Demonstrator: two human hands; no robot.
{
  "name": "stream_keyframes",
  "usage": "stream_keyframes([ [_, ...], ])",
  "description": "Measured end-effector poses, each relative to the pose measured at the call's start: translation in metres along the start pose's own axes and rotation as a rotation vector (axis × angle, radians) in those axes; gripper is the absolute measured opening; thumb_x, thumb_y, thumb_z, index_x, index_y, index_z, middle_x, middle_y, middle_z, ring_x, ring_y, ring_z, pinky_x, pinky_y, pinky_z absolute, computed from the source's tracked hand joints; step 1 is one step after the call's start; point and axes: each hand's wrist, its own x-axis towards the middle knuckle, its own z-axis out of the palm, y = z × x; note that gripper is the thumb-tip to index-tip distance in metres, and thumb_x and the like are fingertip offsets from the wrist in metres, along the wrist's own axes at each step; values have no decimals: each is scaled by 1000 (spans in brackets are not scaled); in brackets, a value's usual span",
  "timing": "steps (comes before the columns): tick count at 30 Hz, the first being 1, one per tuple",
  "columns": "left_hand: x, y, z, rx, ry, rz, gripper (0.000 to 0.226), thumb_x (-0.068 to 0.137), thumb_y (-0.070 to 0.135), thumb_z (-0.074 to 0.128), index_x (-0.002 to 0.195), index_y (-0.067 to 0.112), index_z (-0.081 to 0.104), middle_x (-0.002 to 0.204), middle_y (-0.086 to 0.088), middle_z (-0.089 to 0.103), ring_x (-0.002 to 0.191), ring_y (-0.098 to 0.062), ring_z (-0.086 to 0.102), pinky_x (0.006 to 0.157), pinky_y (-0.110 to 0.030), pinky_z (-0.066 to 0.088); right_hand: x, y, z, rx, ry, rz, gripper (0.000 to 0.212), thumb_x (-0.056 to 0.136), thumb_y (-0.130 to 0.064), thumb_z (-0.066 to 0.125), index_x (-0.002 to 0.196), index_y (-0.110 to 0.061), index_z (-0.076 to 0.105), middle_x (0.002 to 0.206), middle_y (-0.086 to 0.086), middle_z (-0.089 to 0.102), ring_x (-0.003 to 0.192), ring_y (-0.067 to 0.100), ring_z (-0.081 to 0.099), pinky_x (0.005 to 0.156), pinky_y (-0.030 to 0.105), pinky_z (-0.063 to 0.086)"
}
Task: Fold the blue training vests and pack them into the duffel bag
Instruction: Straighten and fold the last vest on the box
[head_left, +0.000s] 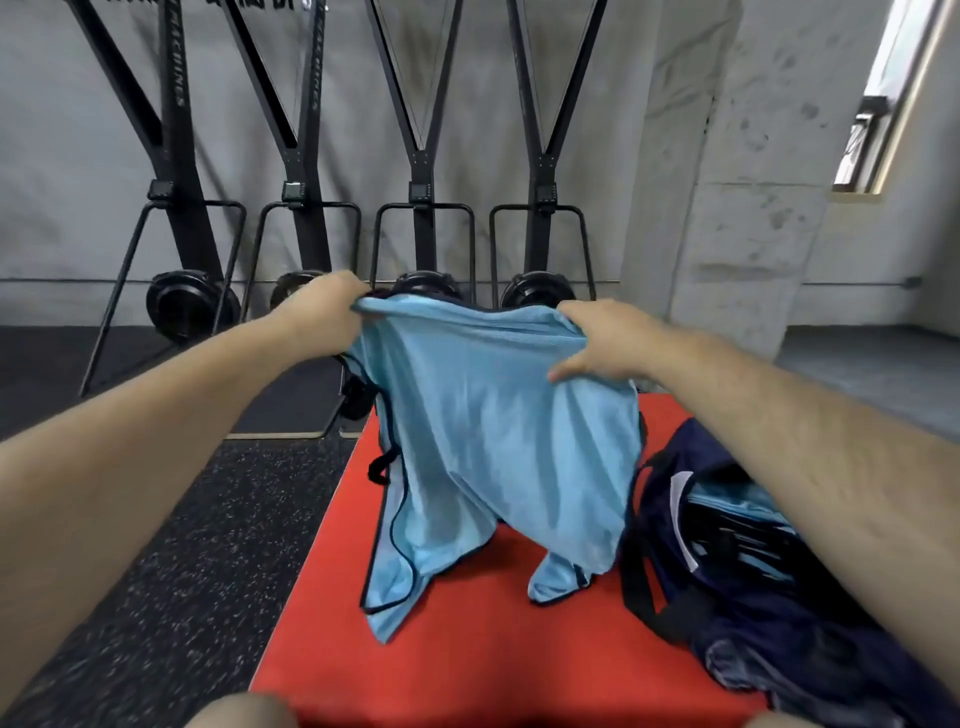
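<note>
Blue vest (493, 441) hangs over the red pad (467, 654), top edge clamped in the fingers of left hand (322, 306) and right hand (608, 338), so level both corners and lay it flat before folding, with the duffel bag (753, 613) open at near right.

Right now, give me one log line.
light-blue mesh training vest: held up unfolded | left hand, right hand: gripping top edge | navy duffel bag: open

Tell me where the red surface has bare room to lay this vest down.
The red surface is barest between the hanging ends of the vest and the near edge, left of the duffel bag. A small strip shows beyond the bag. The bag crowds the right side.
</note>
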Motion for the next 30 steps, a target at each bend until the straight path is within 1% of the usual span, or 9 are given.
stream_keyframes([
  [4, -8, 12, 0, -169, 88, -89, 38, 80, -10, 38, 102, 8, 61, 92, -13, 64, 82, -32, 60, 62, -36, 50, 8, 3, 3, -84, 29, 21, 22, 87, -18, 64, 77, -27, 47, 87, -3, 52, 95, 29, 59, 76, 38, 49],
  [7, -12, 17, 5, -217, 96, -98, 35, 82, -9, 38, 99, 16, 58, 88, -7, 60, 72, -24, 54, 51, -28, 38, 4, 3, 4, 114, 129, 94, 27, 83, 4, 43, 76, -21, 46, 81, 0, 51, 86, 29, 54, 60, 34, 36],
  [10, -16, 23, 5, -246, 73, -28, 10, 95, 24, 58, 87, 22, 52, 82, 4, 57, 76, -19, 57, 56, -27, 38, 4, 1, 2, 340, 213, 113, 31, 85, 3, 40, 80, -25, 49, 84, -1, 57, 86, 27, 56, 61, 33, 38],
  [13, -21, 24, -7, -42, -49, 96, 49, 72, 58, 80, 79, 32, 39, 83, 13, 48, 72, -3, 47, 60, -30, 35, 3, 3, -2, 460, 160, 108, 20, 92, -34, 64, 83, -27, 49, 84, -8, 57, 83, 22, 58, 64, 30, 42],
  [15, -19, 22, -11, 131, -90, 142, 51, 73, 50, 83, 84, 29, 39, 91, 6, 53, 78, -14, 49, 68, -32, 37, -1, 4, -6, 239, 105, 62, 45, 75, -57, 79, 89, -29, 47, 88, -8, 57, 84, 19, 57, 69, 35, 45],
  [19, -6, 9, -12, 297, -162, 144, 21, 87, 17, 69, 96, 19, 50, 111, -5, 56, 95, -23, 54, 81, -34, 45, 4, 6, -4, -89, 29, 22, 22, 81, -7, 59, 80, -24, 44, 87, -2, 54, 87, 28, 57, 69, 36, 46],
  [23, -8, -7, -16, 356, -253, 62, 32, 82, -4, 51, 111, 8, 54, 118, -11, 53, 113, -30, 52, 98, -41, 45, 3, 9, -2, -87, -25, 14, 25, 72, 5, 43, 69, -18, 52, 82, 4, 56, 75, 26, 55, 65, 43, 52],
  [26, -16, -15, -10, 264, -202, -10, 41, 81, -8, 44, 116, 10, 53, 107, -10, 58, 96, -30, 55, 83, -41, 48, 1, 14, 2, 45, 21, 75, 24, 73, 7, 39, 72, -13, 53, 74, 4, 58, 69, 24, 54, 58, 35, 41],
  [30, -22, -19, -4, 68, -139, -53, 42, 84, -5, 46, 122, 13, 47, 106, -13, 61, 91, -30, 56, 76, -36, 46, -3, 15, 4, 211, 97, 92, 26, 75, 5, 38, 82, -16, 53, 83, 4, 61, 81, 28, 59, 66, 39, 46],
])
